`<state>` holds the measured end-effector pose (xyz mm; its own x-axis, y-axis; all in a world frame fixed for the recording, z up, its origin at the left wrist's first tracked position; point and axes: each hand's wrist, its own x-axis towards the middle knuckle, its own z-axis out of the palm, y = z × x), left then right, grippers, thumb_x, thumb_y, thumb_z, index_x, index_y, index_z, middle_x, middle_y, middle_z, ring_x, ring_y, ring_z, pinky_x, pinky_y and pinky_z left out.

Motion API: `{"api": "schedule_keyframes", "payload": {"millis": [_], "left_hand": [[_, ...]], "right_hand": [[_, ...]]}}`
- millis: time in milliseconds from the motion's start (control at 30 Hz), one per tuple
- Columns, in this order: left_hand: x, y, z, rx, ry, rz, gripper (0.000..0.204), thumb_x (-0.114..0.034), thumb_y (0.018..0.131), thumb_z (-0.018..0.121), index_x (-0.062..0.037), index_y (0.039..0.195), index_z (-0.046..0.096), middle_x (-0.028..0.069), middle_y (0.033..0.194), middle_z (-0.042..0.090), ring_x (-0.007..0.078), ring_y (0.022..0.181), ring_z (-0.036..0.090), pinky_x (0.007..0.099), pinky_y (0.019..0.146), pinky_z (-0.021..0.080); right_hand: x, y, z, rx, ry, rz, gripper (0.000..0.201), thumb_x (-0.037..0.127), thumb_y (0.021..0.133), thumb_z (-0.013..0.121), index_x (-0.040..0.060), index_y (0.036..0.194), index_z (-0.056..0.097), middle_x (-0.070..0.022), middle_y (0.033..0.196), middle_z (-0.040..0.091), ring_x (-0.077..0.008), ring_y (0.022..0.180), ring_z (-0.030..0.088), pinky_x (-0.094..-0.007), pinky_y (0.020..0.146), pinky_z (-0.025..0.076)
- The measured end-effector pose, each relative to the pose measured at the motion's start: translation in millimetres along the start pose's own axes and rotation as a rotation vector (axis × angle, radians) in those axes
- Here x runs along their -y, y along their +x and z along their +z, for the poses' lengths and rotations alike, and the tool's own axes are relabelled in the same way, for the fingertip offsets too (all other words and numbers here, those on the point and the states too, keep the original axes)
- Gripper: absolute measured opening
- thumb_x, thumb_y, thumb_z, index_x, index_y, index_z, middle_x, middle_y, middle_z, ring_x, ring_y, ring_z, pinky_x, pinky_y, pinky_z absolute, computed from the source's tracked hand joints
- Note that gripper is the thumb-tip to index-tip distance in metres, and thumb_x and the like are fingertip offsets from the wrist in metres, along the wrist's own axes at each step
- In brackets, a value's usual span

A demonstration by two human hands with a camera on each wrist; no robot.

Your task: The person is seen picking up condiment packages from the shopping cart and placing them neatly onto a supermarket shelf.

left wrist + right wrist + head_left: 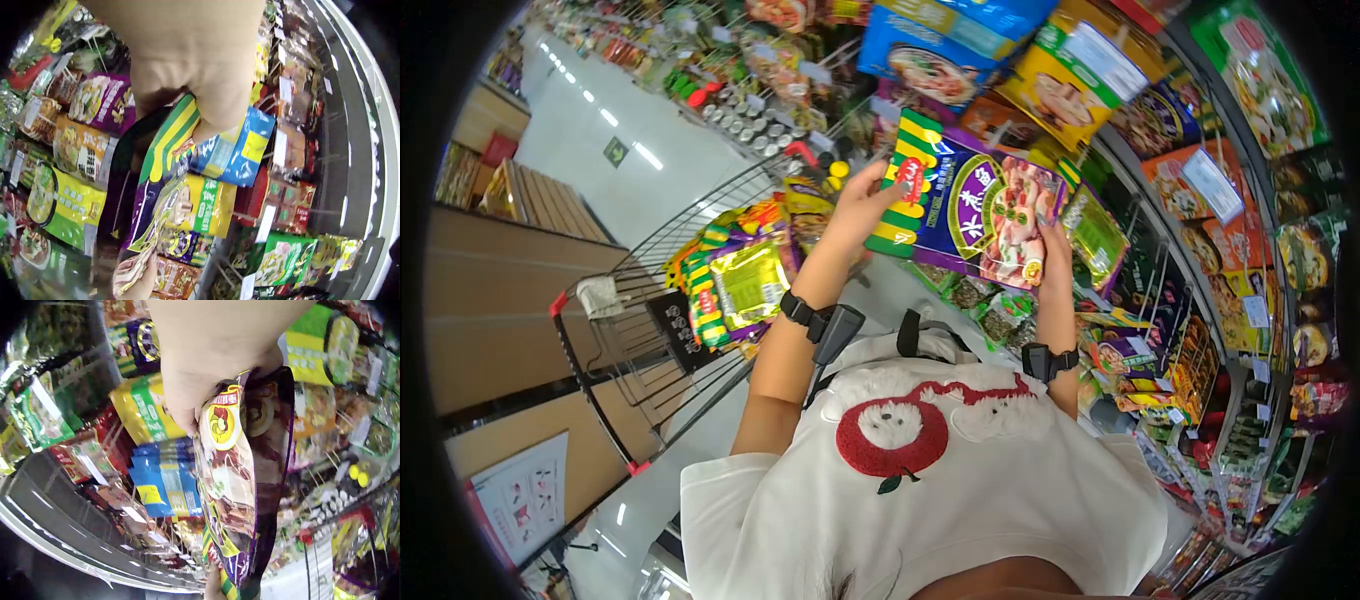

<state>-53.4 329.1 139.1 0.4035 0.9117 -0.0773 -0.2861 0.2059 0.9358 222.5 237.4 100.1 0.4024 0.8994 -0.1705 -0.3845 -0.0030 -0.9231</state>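
A purple seasoning packet (970, 205) with a green-and-yellow striped end and a picture of sliced meat is held up between both hands in front of the shirt. My left hand (860, 210) pinches its striped end, thumb over the front. The opposite end, with the picture, is gripped by my right hand (1055, 262). In the left wrist view the packet (164, 162) is seen edge-on below the left hand (194, 69). From the right wrist, the packet (228, 462) bows outward under the right hand (215, 362).
A wire shopping cart (615, 330) stands at the left, with several similar packets (745, 275) in it. Shelves with hanging packets and price tags (1212, 185) rise ahead and to the right. Blue (950, 55) and yellow (1072, 80) packets hang just beyond the hands.
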Motion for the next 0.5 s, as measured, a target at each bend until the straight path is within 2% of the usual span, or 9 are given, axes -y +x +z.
{"api": "schedule_keyframes", "payload": {"millis": [33,100,200,333,500], "left_hand": [[-1,-7,-21,-0.028,-0.114,-0.031,0.014,-0.005,0.078,0.056,-0.0034,0.092,0.054,0.0009,0.085,0.059,0.0073,0.075,0.055,0.0222,0.065,0.044],[-8,-25,-70,-0.102,-0.176,-0.048,0.013,-0.003,0.078,0.055,-0.0042,0.091,0.054,0.0017,0.082,0.059,0.0096,0.069,0.057,0.0228,0.057,0.046],[-19,-53,-135,-0.125,-0.176,-0.122,0.013,-0.005,0.078,0.054,-0.0044,0.091,0.054,0.0027,0.078,0.059,0.0113,0.067,0.058,0.023,0.056,0.046],[-17,-92,-196,-0.264,-0.14,-0.2,0.017,-0.006,0.078,0.052,-0.0037,0.095,0.053,0.004,0.08,0.059,0.0132,0.068,0.059,0.0264,0.057,0.048],[9,-124,-259,-0.412,-0.324,-0.339,0.023,-0.007,0.079,0.053,-0.0026,0.101,0.05,0.0075,0.09,0.058,0.0167,0.076,0.06,0.0303,0.061,0.05]], "right_hand": [[-14,0,16,0.073,0.028,0.018,0.035,0.009,0.083,0.05,0.0018,0.117,0.044,-0.0056,0.105,0.055,-0.013,0.089,0.055,-0.0249,0.076,0.044],[-46,-5,53,0.141,0.103,0.134,0.036,0.009,0.083,0.05,0.003,0.118,0.043,-0.0057,0.105,0.054,-0.0135,0.091,0.054,-0.0259,0.078,0.045],[-85,-17,103,0.262,0.114,0.316,0.038,0.009,0.083,0.05,0.0042,0.119,0.041,-0.0061,0.108,0.053,-0.0147,0.096,0.054,-0.028,0.08,0.046],[-118,-35,164,0.392,0.024,0.469,0.042,0.005,0.08,0.052,0.0024,0.12,0.042,-0.0073,0.11,0.053,-0.0157,0.096,0.055,-0.0282,0.08,0.046],[-146,-34,214,0.49,-0.042,0.712,0.033,0.009,0.08,0.055,0.0001,0.111,0.048,-0.0114,0.099,0.059,-0.0185,0.083,0.061,-0.0307,0.071,0.052]]}}
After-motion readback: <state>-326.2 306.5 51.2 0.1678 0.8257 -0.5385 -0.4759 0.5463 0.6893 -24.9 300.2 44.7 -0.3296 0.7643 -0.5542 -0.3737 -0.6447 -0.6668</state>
